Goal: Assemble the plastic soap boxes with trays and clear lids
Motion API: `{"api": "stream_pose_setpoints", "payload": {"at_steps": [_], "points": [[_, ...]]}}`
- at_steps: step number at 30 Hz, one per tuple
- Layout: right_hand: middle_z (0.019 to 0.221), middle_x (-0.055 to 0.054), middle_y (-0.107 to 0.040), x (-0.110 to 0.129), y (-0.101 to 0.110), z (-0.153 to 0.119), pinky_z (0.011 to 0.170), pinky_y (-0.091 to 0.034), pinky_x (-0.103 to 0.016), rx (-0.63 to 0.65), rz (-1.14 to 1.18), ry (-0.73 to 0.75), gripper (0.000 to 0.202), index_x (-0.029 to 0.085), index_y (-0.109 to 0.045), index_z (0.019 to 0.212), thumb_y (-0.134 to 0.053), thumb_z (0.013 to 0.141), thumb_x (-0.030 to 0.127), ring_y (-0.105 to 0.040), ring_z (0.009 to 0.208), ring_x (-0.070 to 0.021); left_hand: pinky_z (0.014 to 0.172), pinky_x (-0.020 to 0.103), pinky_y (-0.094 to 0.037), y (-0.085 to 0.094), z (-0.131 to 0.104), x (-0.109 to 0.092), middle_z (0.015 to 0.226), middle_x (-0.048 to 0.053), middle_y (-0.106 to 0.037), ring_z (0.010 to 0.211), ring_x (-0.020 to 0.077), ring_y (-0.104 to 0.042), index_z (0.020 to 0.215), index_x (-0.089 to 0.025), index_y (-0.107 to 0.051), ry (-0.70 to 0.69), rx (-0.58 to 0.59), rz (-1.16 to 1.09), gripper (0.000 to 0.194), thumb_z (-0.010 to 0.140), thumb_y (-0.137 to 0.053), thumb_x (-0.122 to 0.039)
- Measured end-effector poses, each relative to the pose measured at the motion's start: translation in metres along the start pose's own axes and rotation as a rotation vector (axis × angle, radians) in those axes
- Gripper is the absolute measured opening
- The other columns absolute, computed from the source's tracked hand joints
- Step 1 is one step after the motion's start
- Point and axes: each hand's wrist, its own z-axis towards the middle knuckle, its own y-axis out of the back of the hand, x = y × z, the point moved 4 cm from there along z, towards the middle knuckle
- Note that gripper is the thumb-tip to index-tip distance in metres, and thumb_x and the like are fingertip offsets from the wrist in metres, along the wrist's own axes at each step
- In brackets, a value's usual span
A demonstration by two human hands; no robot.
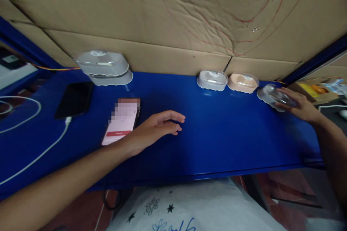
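Clear-lidded grey container point(263, 95) sat near the right end of the blue bench point(217, 133), its right side gripped by the fingers of the right hand point(305, 107). Room spread from there to the left hand point(157, 126), its fingers loosely parted, and the front edge. Cardboard panelling point(108, 18) walled the back. Leftward stood peach container point(243, 83), pale grey container point(213, 81), stacked containers point(105, 68) and two phones point(74, 99).

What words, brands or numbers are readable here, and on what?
None can be read with certainty.
Blue lettering on the white cloth: cut off at the picture's edge.
Round stickers on the containers: too small.
Text on the red button of the lit phone: too small.
Label on the dark object, far left: blurred.
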Motion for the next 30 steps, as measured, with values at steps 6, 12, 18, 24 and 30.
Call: {"api": "stream_pose_setpoints", "payload": {"at_steps": [6,12,18,24,30], "points": [[0.164,-0.022,-0.048,0.009,0.008,0.032,0.128,-0.029,-0.036,0.176,0.128,0.031,0.069,0.017,-0.055,0.158,-0.078,0.092,0.018,-0.038,0.160,-0.0259,0.095,0.040,-0.059,0.002,0.002,0.003,0.124,0.006,-0.075,0.106,0.0234,-0.072,0.117,-0.025,-0.075,0.000,0.030,0.093,0.026,0.096,-0.069,-0.039],[0.166,-0.022,-0.045,0.010,-0.002,0.034,0.132,-0.021,-0.035,0.080,0.094,-0.008,0.066,0.013,-0.053,0.158,-0.075,0.097,0.025,-0.035,0.161,-0.0266,0.089,0.038,-0.058,-0.001,0.001,0.004,0.114,0.006,-0.077,0.101,0.0226,-0.072,0.115,-0.025,-0.076,-0.026,0.091,0.153,0.024,0.098,-0.067,-0.039],[0.167,-0.018,-0.045,0.003,0.006,0.031,0.129,-0.026,-0.032,0.142,0.203,-0.086,0.062,0.016,-0.056,0.157,-0.073,0.098,0.024,-0.036,0.160,-0.0225,0.085,0.036,-0.058,-0.002,0.003,0.005,0.114,0.007,-0.077,0.098,0.0220,-0.072,0.114,-0.024,-0.076,-0.047,0.121,0.166,0.025,0.098,-0.066,-0.040],[0.160,-0.018,-0.056,0.003,0.011,0.035,0.123,-0.034,-0.036,0.078,0.323,-0.209,0.047,0.015,-0.064,0.149,-0.060,0.106,0.033,-0.051,0.149,-0.0248,0.084,0.035,-0.057,-0.003,0.001,0.004,0.114,0.007,-0.077,0.098,0.0214,-0.072,0.115,-0.025,-0.076,-0.045,0.145,0.174,0.023,0.096,-0.069,-0.037],[0.157,-0.016,-0.059,0.022,0.003,0.057,0.115,-0.044,-0.034,0.090,0.356,-0.169,0.038,0.018,-0.070,0.139,-0.062,0.103,0.023,-0.060,0.138,-0.0226,0.085,0.034,-0.058,-0.006,-0.001,0.000,0.107,0.006,-0.078,0.097,0.0209,-0.072,0.113,-0.025,-0.075,-0.073,0.154,0.225,0.026,0.096,-0.068,-0.043]]}}
